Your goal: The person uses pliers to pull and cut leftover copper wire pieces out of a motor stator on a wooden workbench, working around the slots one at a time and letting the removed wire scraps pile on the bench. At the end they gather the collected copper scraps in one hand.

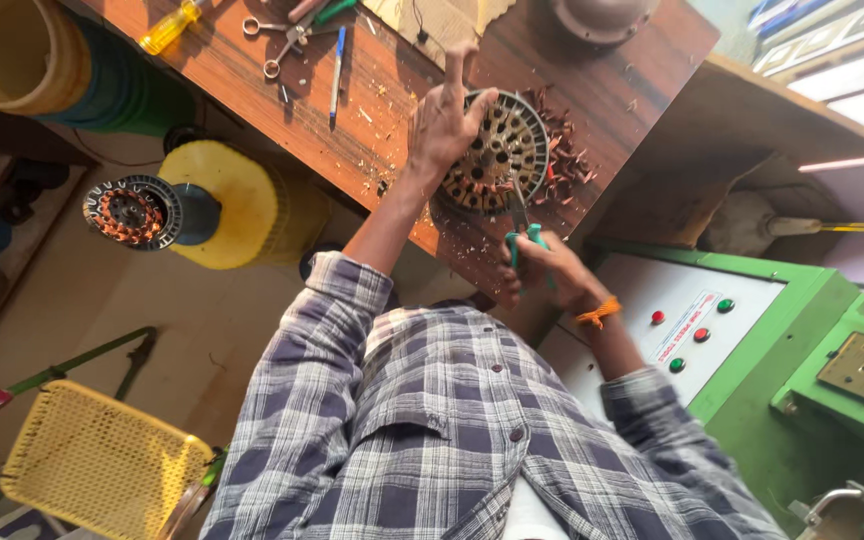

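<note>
My left hand (444,122) lies flat on a round metal stator core (504,150) with slots and holes, which sits on the brown wooden table (592,80). In my right hand (544,268) I grip green-handled cutting pliers (524,235); their metal jaws touch the near rim of the core. Cut copper wire scraps (570,150) lie heaped to the right of the core, with wood-coloured bits strewn around it. My checked shirt fills the bottom of the view.
Scissors (277,38), a blue pen (337,60) and a yellow-handled screwdriver (168,27) lie on the table's far left. A copper-wound stator (130,212) rests by a yellow stool (242,200). A green machine with red and green buttons (752,340) stands at right, a yellow mesh chair (102,462) at lower left.
</note>
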The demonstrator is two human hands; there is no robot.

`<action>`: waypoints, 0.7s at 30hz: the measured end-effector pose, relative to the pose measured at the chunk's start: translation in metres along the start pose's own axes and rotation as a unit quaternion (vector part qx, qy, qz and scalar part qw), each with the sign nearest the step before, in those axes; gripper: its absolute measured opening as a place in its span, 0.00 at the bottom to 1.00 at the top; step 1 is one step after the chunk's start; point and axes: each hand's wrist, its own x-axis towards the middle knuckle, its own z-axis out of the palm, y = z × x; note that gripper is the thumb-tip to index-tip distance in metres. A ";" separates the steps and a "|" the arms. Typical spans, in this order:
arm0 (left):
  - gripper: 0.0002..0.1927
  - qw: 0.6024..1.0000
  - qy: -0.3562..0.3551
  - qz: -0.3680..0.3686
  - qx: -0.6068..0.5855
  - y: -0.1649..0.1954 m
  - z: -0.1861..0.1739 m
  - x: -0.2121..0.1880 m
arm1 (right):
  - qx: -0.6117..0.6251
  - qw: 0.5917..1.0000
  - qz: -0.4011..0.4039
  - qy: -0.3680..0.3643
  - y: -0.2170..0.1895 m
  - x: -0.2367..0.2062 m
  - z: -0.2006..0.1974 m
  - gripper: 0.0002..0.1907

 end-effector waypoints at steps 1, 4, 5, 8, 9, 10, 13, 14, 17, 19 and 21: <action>0.32 1.000 -0.003 0.002 0.012 0.003 0.004 -0.002 | 0.169 0.981 -0.012 -0.093 0.018 0.006 0.008 0.11; 0.35 0.999 0.000 0.004 0.049 0.007 0.013 -0.009 | 0.446 0.850 -0.066 -0.273 0.057 0.019 0.028 0.10; 0.36 0.998 0.012 0.011 0.056 0.006 0.015 -0.011 | 0.457 0.840 -0.061 -0.286 0.059 0.019 0.030 0.10; 0.36 0.998 0.004 -0.028 0.058 -0.004 0.018 -0.013 | 0.372 0.899 -0.047 -0.226 0.033 0.006 0.027 0.09; 0.36 0.997 -0.004 -0.047 0.057 -0.008 0.019 -0.012 | 0.294 0.938 -0.039 -0.181 0.017 -0.001 0.025 0.09; 0.37 0.997 0.005 -0.036 0.067 -0.011 0.020 -0.012 | 0.071 0.993 -0.077 -0.053 0.001 -0.009 0.023 0.08; 0.40 0.994 0.021 -0.024 0.106 -0.015 0.024 -0.010 | -0.598 0.716 -0.263 0.247 -0.024 -0.024 0.029 0.05; 0.40 0.992 0.016 -0.026 0.120 -0.014 0.025 -0.008 | -0.554 0.746 -0.235 0.284 -0.025 -0.028 0.030 0.06; 0.34 0.988 0.034 -0.020 0.152 -0.006 0.023 -0.007 | -0.392 0.824 -0.187 0.362 -0.012 -0.029 0.020 0.13; 0.28 0.987 0.011 -0.067 0.146 0.001 0.014 -0.008 | -0.366 0.834 -0.153 0.383 -0.001 -0.021 -0.005 0.14; 0.20 0.976 -0.062 -0.170 0.119 0.005 -0.004 -0.016 | -0.522 0.748 -0.130 0.389 0.009 -0.009 -0.036 0.15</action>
